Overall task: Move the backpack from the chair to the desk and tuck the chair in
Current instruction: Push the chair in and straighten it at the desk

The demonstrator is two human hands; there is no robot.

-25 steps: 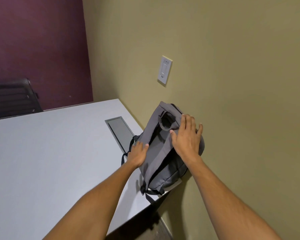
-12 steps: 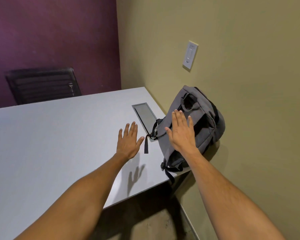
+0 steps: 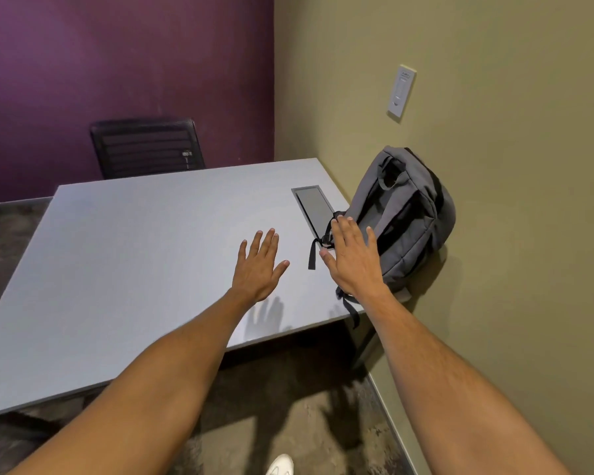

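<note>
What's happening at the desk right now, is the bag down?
Yes. The grey backpack sits on the desk at its right corner, leaning on the olive wall. Both hands are open: the left hand hovers over the desktop, the right hand is by the backpack's strap side. A black chair stands at the desk's far side.

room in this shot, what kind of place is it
Probably a small office meeting room: a large grey desk with a built-in cable hatch, a black mesh office chair at its far side, and carpet underfoot.
</note>
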